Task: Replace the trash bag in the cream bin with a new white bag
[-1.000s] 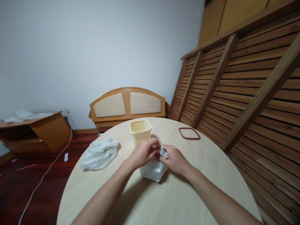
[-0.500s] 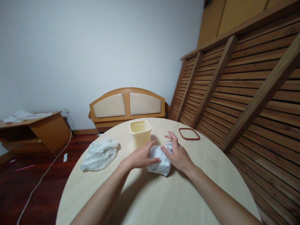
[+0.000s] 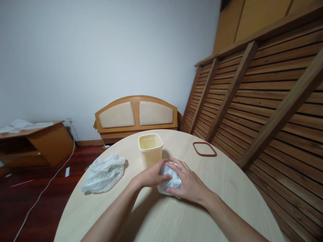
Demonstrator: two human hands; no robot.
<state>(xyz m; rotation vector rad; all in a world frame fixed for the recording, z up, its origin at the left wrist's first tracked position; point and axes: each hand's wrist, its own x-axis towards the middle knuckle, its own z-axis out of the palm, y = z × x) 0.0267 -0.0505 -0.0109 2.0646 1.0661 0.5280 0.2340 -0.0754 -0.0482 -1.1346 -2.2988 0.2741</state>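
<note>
A crumpled white plastic bag (image 3: pixel 172 183) is bunched into a small bundle on the table, between my two hands. My left hand (image 3: pixel 152 174) grips its left side, thumb pressed on top. From the right, my right hand (image 3: pixel 188 179) curls its fingers over the bundle's top and side. Just behind my left hand stands a cream-yellow square bin (image 3: pixel 150 153), upright, its open mouth upward and its lower part hidden by that hand. To the left lies another rumpled white plastic bag (image 3: pixel 104 174), touched by neither hand.
A reddish-brown rounded square ring (image 3: pixel 205 155) lies on the round pale wooden table (image 3: pixel 222 208) at the right. Slatted wooden panels (image 3: pixel 252 111) lean close to the table's right edge. A headboard (image 3: pixel 136 116) stands behind; a desk (image 3: pixel 47 141) and white cable (image 3: pixel 47 191) are at left.
My right hand's raised fingers have come down over the bagged bundle, which now looks more compact between both hands. The view has tilted up slightly.
</note>
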